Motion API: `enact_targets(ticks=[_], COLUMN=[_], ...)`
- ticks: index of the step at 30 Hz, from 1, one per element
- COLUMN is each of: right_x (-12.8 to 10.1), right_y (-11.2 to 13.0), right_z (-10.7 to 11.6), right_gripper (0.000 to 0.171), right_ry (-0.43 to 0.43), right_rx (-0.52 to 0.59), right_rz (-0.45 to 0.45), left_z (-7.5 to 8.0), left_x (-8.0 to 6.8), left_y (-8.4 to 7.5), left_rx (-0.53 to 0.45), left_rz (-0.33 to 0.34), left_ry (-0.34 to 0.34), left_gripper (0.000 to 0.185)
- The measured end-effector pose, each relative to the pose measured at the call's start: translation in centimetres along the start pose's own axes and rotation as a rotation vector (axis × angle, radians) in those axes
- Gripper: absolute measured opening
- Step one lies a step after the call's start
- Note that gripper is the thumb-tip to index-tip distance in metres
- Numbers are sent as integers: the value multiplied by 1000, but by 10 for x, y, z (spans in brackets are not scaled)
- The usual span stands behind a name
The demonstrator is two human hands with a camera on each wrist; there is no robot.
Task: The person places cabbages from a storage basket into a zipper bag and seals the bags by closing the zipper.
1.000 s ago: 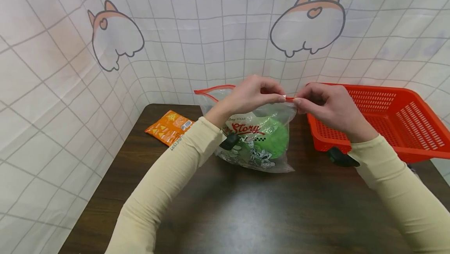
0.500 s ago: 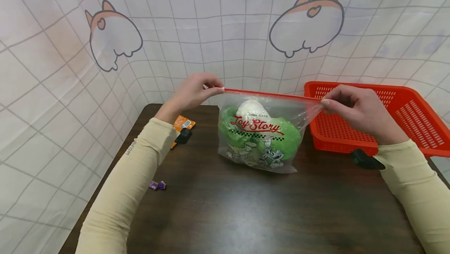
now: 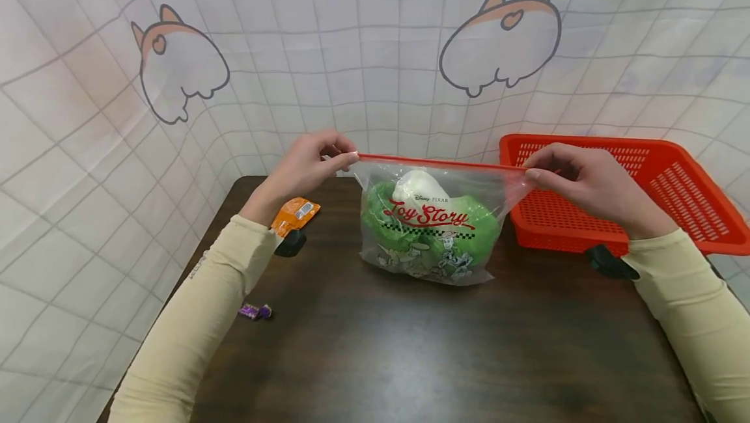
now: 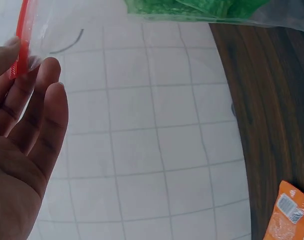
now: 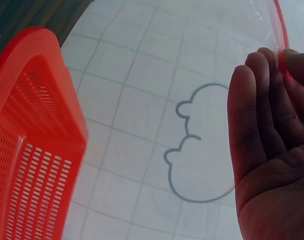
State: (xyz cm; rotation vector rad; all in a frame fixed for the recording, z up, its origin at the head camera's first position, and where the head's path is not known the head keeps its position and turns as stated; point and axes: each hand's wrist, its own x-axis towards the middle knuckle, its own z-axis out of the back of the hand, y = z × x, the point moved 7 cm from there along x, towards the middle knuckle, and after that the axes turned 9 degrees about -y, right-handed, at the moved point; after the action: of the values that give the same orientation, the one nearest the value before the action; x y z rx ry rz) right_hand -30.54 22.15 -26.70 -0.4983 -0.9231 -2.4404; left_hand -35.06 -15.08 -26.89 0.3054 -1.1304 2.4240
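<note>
A clear zip bag (image 3: 430, 257) printed "Toy Story" stands upright on the dark table, its red zip strip (image 3: 433, 163) stretched straight across the top. Through the plastic show green rounded things (image 3: 477, 211) and a white one (image 3: 418, 185); their kind cannot be told. My left hand (image 3: 307, 159) pinches the strip's left end between thumb and index finger. In the left wrist view its other fingers (image 4: 52, 120) curve loosely. At the opposite end, my right hand (image 3: 592, 179) pinches the strip's corner, with the remaining fingers (image 5: 246, 110) fairly straight in the right wrist view.
A red slotted plastic basket (image 3: 629, 241) stands at the right, just behind my right hand. On the left lie an orange snack packet (image 3: 299, 213), partly behind my left wrist, and small purple wrapped pieces (image 3: 254, 312). A gridded white cloth (image 3: 398, 84) hangs behind the table.
My left hand has moved left from beside the right hand to the strip's far end. The bag's mouth, gaping at the left before, now lies in a straight line. My right hand shifted right.
</note>
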Motion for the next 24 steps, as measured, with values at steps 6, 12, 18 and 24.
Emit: enact_targets(ticks=[6,12,18,24], right_x=[-1,-2,-3,-14], right_y=[1,1,15,38], right_z=[-1,2,13,15], right_gripper=[14,12,22,37], right_ry=[18,34,64,253], right_rx=[-17,-47,-129,106], right_rz=[31,26,146,321], left_z=[-1,-1,4,14], left_x=[-6,-13,-23,-47], left_y=[-7,-18,-31,-51], left_rx=[-14,-53,-70,-220], left_rz=[-34,-102,-175,-203], left_ry=[30,37,98,351], left_gripper=[15,13,9,4])
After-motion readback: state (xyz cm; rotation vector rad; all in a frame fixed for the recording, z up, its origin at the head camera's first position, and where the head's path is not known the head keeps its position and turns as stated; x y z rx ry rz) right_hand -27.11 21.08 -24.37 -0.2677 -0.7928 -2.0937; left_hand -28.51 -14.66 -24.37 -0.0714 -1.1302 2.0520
